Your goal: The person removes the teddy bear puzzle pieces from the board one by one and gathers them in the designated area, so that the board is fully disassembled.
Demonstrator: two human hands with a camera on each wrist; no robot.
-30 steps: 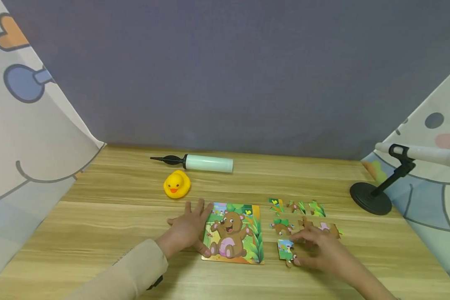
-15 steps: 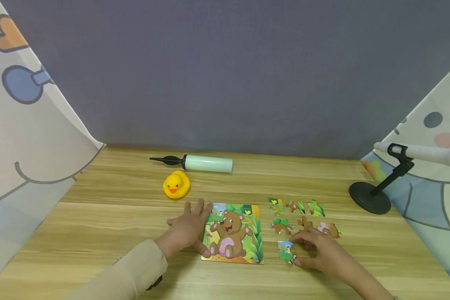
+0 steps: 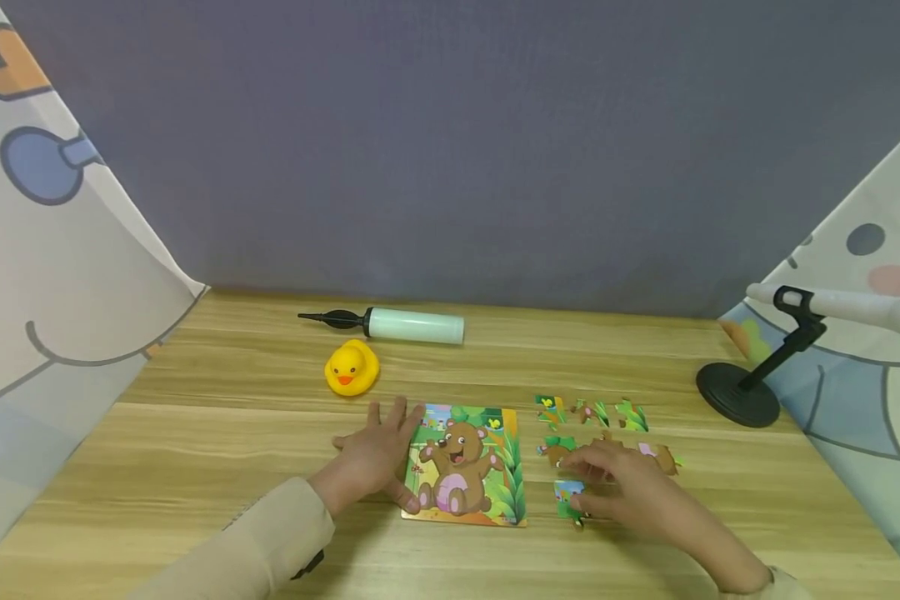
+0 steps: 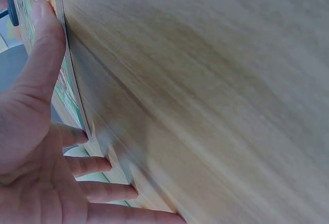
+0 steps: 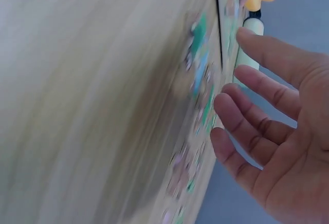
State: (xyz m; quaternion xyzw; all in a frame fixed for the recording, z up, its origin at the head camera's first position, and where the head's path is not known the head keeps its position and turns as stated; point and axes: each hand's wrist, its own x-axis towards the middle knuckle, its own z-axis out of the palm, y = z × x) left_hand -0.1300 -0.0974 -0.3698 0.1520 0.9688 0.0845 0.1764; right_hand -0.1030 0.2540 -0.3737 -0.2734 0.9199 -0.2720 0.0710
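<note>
A bear picture puzzle board (image 3: 465,467) lies flat on the wooden table (image 3: 232,442). My left hand (image 3: 385,450) rests flat beside it with fingers straight, and its thumb lies on the board's left edge (image 4: 67,85). Several loose puzzle pieces (image 3: 592,412) are spread out to the right of the board. My right hand (image 3: 596,482) hovers over the near ones with fingers straight and spread, holding nothing. A blue-and-green piece (image 3: 567,493) shows just under its fingertips. The right wrist view shows that open hand (image 5: 272,131) above blurred pieces (image 5: 200,75).
A yellow rubber duck (image 3: 352,367) and a pale green hand pump (image 3: 405,326) lie behind the board. A black round-based stand (image 3: 738,396) holding a white rod is at the right. Patterned cloth walls close in both sides, with a grey backdrop behind.
My right hand has slid a little left and forward over the loose pieces. The left hand and the board have stayed put.
</note>
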